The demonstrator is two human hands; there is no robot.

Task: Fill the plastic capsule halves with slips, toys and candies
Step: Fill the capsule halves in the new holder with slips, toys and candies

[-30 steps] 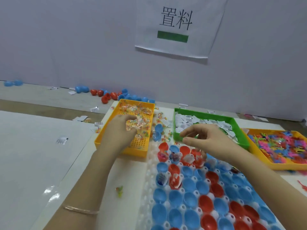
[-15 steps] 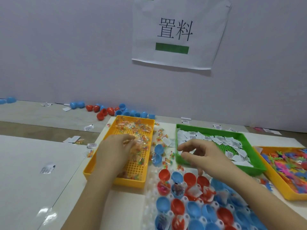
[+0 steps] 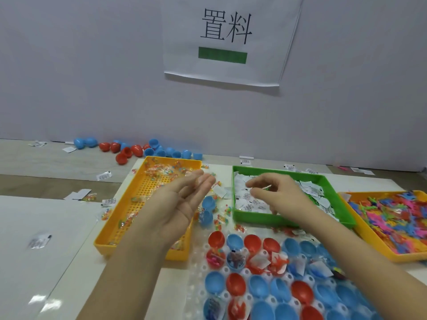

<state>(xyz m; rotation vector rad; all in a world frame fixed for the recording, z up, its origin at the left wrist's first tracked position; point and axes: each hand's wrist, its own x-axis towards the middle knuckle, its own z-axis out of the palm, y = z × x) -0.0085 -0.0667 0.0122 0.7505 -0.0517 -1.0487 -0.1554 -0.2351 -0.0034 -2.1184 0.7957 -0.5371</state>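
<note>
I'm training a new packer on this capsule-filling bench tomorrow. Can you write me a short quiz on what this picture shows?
1. True or false: the left hand hovers over the green tray.
2. What lies in the green tray? A) candies B) white paper slips C) plastic toys
3. Fill in: the capsule halves in the clear holder are red and ____.

Key:
1. False. It is over the yellow candy tray, fingers straight.
2. B
3. blue
</note>
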